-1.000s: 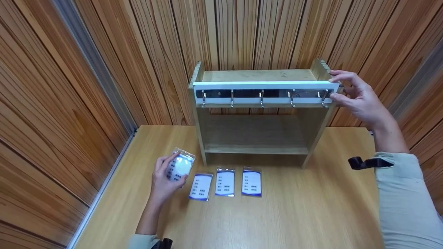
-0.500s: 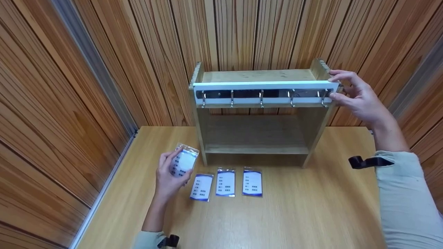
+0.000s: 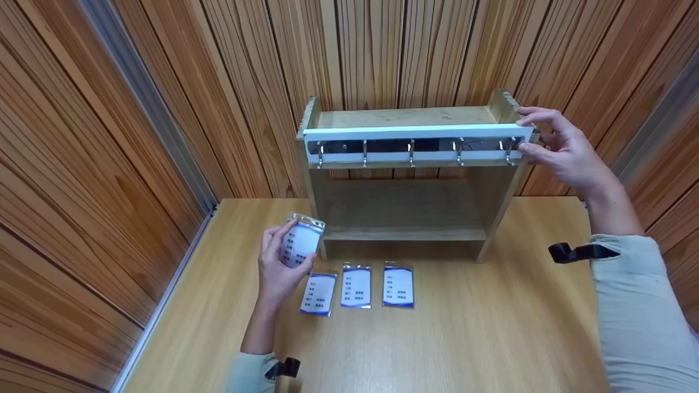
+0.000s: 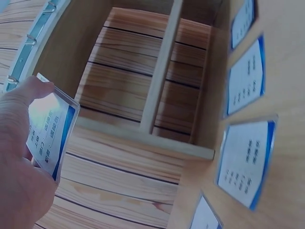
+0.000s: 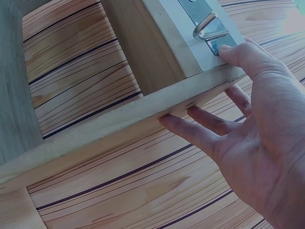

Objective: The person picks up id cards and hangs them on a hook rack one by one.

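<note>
My left hand (image 3: pixel 281 273) pinches a clear-sleeved badge card (image 3: pixel 307 237) with a white face and blue edges, raised left of the wooden shelf (image 3: pixel 404 234). In the left wrist view the thumb lies along the edge of this card (image 4: pixel 52 129). Across the shelf's upper front runs a white hook rail (image 3: pixel 415 132) with several metal hooks. My right hand (image 3: pixel 568 150) grips the rail's right end. In the right wrist view the thumb presses beside an end hook (image 5: pixel 209 28), while other fingers (image 5: pixel 190 133) touch the shelf's side panel (image 5: pixel 119 112).
Three similar cards lie in a row before the shelf: a left card (image 3: pixel 318 295), a middle card (image 3: pixel 356 286) and a right card (image 3: pixel 398 286). The left wrist view shows one more card (image 4: pixel 205 217). Wooden panel walls (image 3: pixel 262 82) stand behind and left of the table (image 3: pixel 437 349).
My left hand has moved up and to the right with the badge card, closer to the shelf's left side. The right hand keeps its hold on the rail's end.
</note>
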Demonstrator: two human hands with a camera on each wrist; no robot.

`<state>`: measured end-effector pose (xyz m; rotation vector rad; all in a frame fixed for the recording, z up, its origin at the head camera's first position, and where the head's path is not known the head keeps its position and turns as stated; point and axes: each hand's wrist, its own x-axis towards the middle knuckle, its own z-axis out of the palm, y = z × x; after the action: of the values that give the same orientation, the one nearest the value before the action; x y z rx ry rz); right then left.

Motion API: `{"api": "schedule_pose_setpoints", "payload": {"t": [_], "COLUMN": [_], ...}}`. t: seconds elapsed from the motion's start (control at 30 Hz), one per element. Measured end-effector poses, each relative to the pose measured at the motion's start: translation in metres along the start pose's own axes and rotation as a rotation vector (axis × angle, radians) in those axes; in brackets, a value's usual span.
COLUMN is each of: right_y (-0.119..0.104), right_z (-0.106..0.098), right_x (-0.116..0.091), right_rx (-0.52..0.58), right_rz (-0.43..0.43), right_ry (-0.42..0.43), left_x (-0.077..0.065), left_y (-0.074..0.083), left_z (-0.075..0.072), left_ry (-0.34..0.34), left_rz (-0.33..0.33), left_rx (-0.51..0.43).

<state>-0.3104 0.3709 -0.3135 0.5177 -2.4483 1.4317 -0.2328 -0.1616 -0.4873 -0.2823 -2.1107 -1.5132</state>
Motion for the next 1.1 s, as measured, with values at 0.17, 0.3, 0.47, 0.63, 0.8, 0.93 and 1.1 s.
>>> {"api": "schedule_pose_setpoints", "payload": {"t": [0.17, 0.3, 0.47, 0.63, 0.8, 0.93, 1.1], "right_y": [-0.001, -0.001, -0.001, -0.001, 0.0, 0.0, 0.001], "right_z": [0.001, 0.0, 0.0, 0.001, 0.002, 0.002, 0.001], "right_x": [0.0, -0.001, -0.002, -0.001, -0.001, -0.001, -0.001], "right_rx": [-0.008, 0.005, 0.011, 0.005, -0.004, 0.007, 0.006], "right_rz": [0.001, -0.003, -0.012, -0.011, -0.004, -0.007, -0.01], "right_ry": [-0.001, -0.003, 0.002, 0.003, 0.005, 0.006, 0.012], "left_x": [0.004, 0.007, 0.015, 0.021, 0.026, 0.031, 0.037], "left_y": [0.007, 0.01, 0.015, 0.022, 0.028, 0.033, 0.038], "left_z": [0.005, 0.008, 0.012, 0.014, 0.016, 0.017, 0.018], "left_ry": [0.006, 0.011, 0.014, 0.017, 0.021, 0.029, 0.044], "left_rz": [0.007, 0.012, 0.041, 0.059, 0.071, 0.083, 0.099], "left_rx": [-0.018, -0.025, -0.044, -0.061, -0.074, -0.09, -0.085]}}
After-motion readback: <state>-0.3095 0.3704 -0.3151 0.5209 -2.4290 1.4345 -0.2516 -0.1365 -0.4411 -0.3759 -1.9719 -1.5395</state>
